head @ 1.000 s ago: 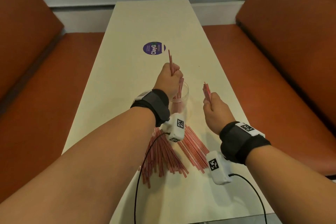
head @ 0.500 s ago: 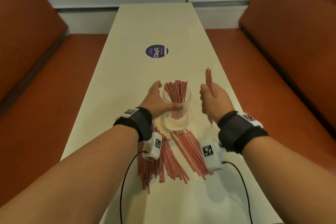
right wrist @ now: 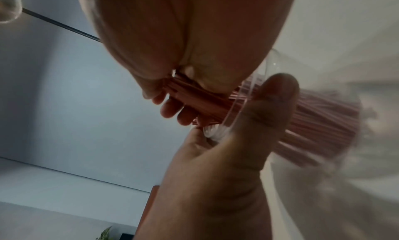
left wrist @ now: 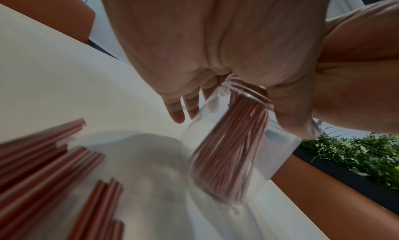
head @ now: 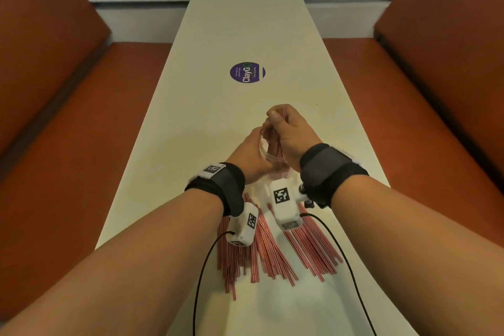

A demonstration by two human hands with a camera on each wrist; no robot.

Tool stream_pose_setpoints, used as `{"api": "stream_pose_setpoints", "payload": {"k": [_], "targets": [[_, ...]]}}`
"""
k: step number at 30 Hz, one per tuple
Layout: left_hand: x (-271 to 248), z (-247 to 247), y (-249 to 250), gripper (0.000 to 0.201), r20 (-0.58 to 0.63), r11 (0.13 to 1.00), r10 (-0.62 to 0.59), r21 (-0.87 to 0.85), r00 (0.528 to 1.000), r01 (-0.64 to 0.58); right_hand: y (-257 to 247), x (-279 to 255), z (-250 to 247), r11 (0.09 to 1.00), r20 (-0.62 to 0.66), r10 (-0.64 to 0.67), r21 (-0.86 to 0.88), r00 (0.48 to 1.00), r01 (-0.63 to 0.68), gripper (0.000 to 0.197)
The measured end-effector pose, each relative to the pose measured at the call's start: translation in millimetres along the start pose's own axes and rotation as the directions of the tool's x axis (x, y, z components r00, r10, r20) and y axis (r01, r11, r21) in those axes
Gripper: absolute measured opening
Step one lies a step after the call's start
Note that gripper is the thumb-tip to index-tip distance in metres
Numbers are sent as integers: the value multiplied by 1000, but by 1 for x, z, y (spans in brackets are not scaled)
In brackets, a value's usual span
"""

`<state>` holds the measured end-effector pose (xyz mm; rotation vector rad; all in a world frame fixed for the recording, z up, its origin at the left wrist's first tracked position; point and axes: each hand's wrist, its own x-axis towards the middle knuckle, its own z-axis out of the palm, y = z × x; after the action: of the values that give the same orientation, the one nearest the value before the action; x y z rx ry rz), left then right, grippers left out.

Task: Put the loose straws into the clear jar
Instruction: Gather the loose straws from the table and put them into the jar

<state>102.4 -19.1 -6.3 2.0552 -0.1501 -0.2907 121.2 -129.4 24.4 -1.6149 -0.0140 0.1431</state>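
While gripped by the left hand [head: 252,157], tilted jar [left wrist: 235,151] takes straws [right wrist: 194,97] clenched in the right hand [head: 290,131]; loose ones [head: 275,248] behind both wrists.

Red-and-white striped straws [head: 275,248] fan out just behind both wrists, on a cream table [head: 245,27]. More of the same stripes show through the clear jar [left wrist: 235,151] between the hands. Beyond the fingers sits a round purple sticker [head: 247,74] (white lettering). Rust-orange benches [head: 425,106] flank both arms.
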Motion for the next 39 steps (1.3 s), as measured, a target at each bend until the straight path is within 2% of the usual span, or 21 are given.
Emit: {"api": "stream_pose_setpoints", "payload": {"k": [3, 5, 8, 12, 14, 16, 18, 21, 23, 25, 29, 31, 33, 35, 37, 39], "targets": [[2, 0, 4, 74, 0, 999, 10, -36, 1000, -10, 0, 2, 1, 999, -22, -7, -31, 1000, 7, 17], [3, 0, 4, 72, 9, 1000, 15, -21, 1000, -15, -5, 3, 1, 999, -20, -27, -26, 999, 26, 17], [2, -4, 2, 85, 7, 999, -26, 33, 1000, 26, -17, 4, 1, 995, -33, -99, 9, 995, 100, 17], [-13, -24, -9, 113, -8, 979, -126, 164, 992, 125, -29, -10, -12, 970, -105, -232, -100, 967, 221, 13], [-29, -37, -15, 107, 6, 948, -161, 278, 987, 153, -26, -27, -23, 960, -166, -234, -197, 958, 200, 14], [-50, -47, -22, 86, 7, 893, -191, 416, 982, 171, -13, -49, -33, 923, -207, -222, -358, 953, 137, 22], [-67, -52, -31, 64, -10, 810, -244, 547, 970, 209, 9, -71, -42, 850, -177, -159, -525, 971, 44, 25], [-87, -49, -43, 37, -29, 730, -329, 627, 944, 274, 46, -97, -49, 622, -140, 77, -767, 987, -157, 26], [-98, -42, -46, 47, -51, 704, -376, 634, 925, 321, 64, -108, -48, 472, -180, 219, -840, 959, -266, 42], [-106, -32, -47, 52, -84, 696, -399, 621, 913, 361, 74, -118, -41, 381, -231, 286, -863, 930, -332, 59], [-114, -10, -44, 55, -140, 716, -382, 580, 913, 388, 80, -133, -16, 267, -277, 309, -893, 910, -363, 93], [-114, -3, -43, 51, -158, 730, -370, 560, 915, 392, 80, -137, -4, 200, -287, 314, -912, 905, -359, 103], [-113, 1, -43, 40, -167, 745, -375, 532, 912, 403, 80, -138, 2, 188, -284, 315, -917, 906, -353, 99], [-112, 2, -44, 27, -171, 752, -389, 509, 905, 419, 78, -136, 1, 226, -257, 325, -913, 910, -339, 76], [-111, 2, -46, 27, -177, 750, -417, 486, 891, 448, 77, -134, -3, 272, -203, 330, -915, 922, -298, 46], [-112, 2, -45, 30, -192, 742, -441, 471, 877, 477, 75, -133, -7, 299, -164, 322, -917, 932, -264, 30]]}}
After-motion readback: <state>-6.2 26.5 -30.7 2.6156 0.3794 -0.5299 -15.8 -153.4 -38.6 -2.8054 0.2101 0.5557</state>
